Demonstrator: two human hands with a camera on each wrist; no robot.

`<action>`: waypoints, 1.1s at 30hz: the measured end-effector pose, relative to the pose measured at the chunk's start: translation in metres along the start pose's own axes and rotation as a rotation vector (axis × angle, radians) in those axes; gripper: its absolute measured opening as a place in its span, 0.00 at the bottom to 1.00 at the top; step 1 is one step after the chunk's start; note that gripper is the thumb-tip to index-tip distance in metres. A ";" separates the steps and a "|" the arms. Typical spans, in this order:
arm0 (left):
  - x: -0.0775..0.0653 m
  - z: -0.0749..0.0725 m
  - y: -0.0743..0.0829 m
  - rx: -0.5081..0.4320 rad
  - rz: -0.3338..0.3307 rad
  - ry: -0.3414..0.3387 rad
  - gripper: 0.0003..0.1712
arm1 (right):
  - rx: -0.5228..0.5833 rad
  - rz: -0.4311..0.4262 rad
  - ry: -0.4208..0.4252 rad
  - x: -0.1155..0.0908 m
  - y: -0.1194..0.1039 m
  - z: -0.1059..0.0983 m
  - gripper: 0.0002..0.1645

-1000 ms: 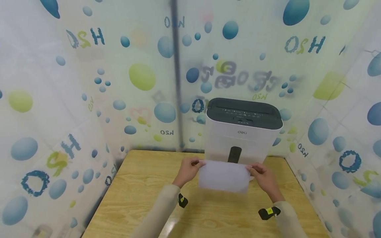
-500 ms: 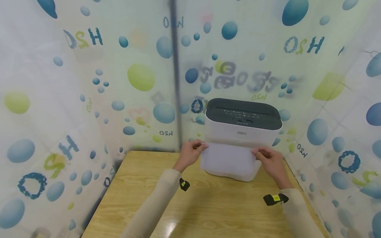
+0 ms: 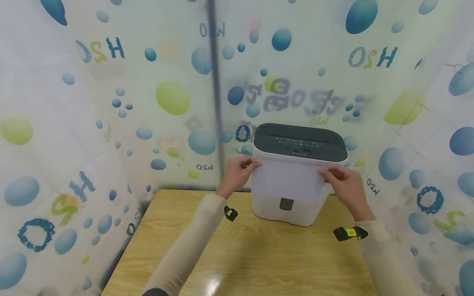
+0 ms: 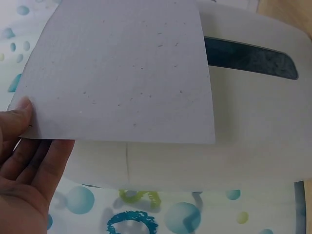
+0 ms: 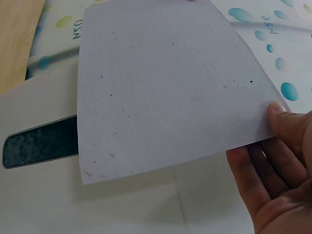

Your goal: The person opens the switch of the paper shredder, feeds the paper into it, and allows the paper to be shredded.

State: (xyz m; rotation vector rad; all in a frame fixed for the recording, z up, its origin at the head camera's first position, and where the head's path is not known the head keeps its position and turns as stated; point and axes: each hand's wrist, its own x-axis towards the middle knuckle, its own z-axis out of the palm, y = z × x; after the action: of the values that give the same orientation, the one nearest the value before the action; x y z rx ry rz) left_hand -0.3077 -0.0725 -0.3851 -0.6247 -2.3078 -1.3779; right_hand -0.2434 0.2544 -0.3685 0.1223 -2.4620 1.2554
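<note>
A sheet of white paper (image 3: 288, 179) hangs between both hands in front of a paper shredder. My left hand (image 3: 237, 174) pinches its upper left corner between thumb and fingers, and my right hand (image 3: 345, 185) pinches the upper right corner. Small dark specks dot the paper (image 4: 131, 73) in the left wrist view. The white shredder (image 3: 281, 213) has a dark grey top (image 3: 300, 142) with a long slot, and the paper's upper edge is just below that top. Part of the dark window (image 5: 41, 142) on the shredder's front shows beside the paper in the right wrist view.
The shredder stands upright at the back of a wooden table (image 3: 237, 255). Patterned curtains (image 3: 177, 123) with blue and green dots close in behind and on both sides. A black strap (image 3: 349, 233) with a camera is on the right wrist.
Both hands have raised the paper from low in front of the shredder to just under its dark top. The window's lower end now shows beneath the sheet.
</note>
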 end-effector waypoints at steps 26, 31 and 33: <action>0.082 -0.023 0.061 -0.024 0.208 0.031 0.09 | 0.089 -0.046 0.127 0.048 -0.057 -0.058 0.23; 0.098 -0.027 0.069 -0.013 0.232 0.060 0.09 | 0.129 -0.057 0.125 0.062 -0.065 -0.066 0.22; 0.105 -0.028 0.074 -0.013 0.236 0.064 0.09 | 0.156 -0.058 0.117 0.066 -0.068 -0.071 0.22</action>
State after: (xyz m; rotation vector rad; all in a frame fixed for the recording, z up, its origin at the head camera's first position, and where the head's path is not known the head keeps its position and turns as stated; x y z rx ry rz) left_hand -0.3511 -0.0476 -0.2641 -0.8158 -2.0993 -1.2839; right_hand -0.2677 0.2761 -0.2541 0.1551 -2.2451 1.3884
